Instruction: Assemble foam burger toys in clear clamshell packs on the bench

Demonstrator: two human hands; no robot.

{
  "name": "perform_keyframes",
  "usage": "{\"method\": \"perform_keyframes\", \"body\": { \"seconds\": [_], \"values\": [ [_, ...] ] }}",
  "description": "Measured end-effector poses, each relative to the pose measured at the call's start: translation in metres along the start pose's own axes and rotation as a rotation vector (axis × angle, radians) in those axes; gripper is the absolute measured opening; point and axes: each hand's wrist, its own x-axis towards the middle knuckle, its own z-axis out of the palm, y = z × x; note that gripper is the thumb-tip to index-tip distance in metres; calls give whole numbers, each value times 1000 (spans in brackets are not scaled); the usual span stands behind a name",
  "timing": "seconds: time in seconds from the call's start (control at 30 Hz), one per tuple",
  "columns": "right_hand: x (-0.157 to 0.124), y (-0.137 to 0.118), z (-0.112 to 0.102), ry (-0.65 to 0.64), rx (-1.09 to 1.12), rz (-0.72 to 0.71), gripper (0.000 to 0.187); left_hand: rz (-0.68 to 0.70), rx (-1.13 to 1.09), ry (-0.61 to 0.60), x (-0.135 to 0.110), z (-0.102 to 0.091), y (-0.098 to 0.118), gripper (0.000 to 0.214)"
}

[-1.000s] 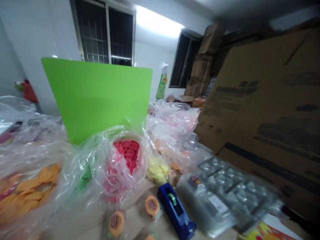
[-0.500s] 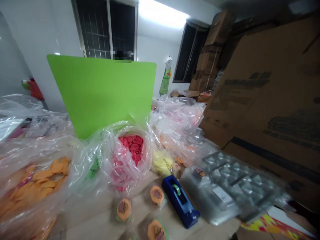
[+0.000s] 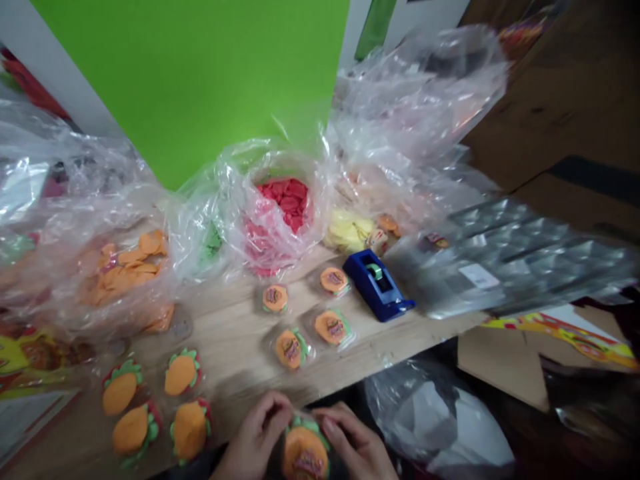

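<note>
Plastic handheld pack (image 3: 305, 448) seemingly encloses orange and green pieces (image 3: 301, 440).

No words, brands or numbers could be read. Dark logo (image 3: 307, 465) on held burger (image 3: 303, 441) was blurred. Similar small logos (image 3: 331, 325) sat on four burgers (image 3: 290, 348) near tape dispenser (image 3: 376, 293), also illegible. White label (image 3: 479, 275) and small dark sticker (image 3: 437, 240) on clear trays (image 3: 520, 253) stayed undecipherable. Yellow card (image 3: 590, 343) at right and yellow pack (image 3: 37, 360) at left carried blurred print.
</note>
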Motion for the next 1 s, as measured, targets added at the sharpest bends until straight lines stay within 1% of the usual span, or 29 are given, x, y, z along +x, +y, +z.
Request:
{"method": "perform_keyframes", "body": {
  "seconds": [0.03, 0.07, 0.13, 0.2, 0.27, 0.33, 0.43, 0.5, 0.63, 0.7, 0.8, 0.9, 1.0],
  "values": [
    [-1, -4, 4, 19, 33, -1, 34, 17, 2, 21, 0, -2, 6, 27],
    [-1, -9, 8, 12, 46, -1, 32, 40, 23, 24, 0, -5, 14, 25],
    [1, -19, 15, -32, 54, 3, 26, 98, 101, -46, 0, -13, 27, 23],
    [4, -24, 20, -72, 81, 34, 25, 122, 135, -106, 1, -19, 34, 22],
    [4, -22, 22, -66, 137, 80, 29, 86, 112, -72, -1, -25, 31, 21],
    [2, -16, 22, -36, 171, 112, 33, 21, 97, -27, -5, -28, 22, 21],
    [-2, -8, 21, -12, 175, 132, 35, -19, 107, -54, -13, -30, 8, 23],
    [-3, -9, 20, -36, 166, 128, 33, -1, 104, -59, -16, -29, 3, 24],
    [0, -18, 17, -140, 73, 79, 25, 57, 121, -64, -17, -23, 2, 24],
    [1, -20, 17, -154, 63, 79, 25, 40, 99, -63, -16, -19, 1, 24],
    [-3, -15, 19, -98, 103, 93, 31, -17, 55, -30, -16, -13, -2, 26],
    [-8, -10, 20, -34, 141, 91, 35, -48, -16, 28, -17, -7, -4, 27],
    [-9, -15, 17, -17, 148, 106, 34, -81, -73, 86, -18, -3, -2, 28]
  ]
}}
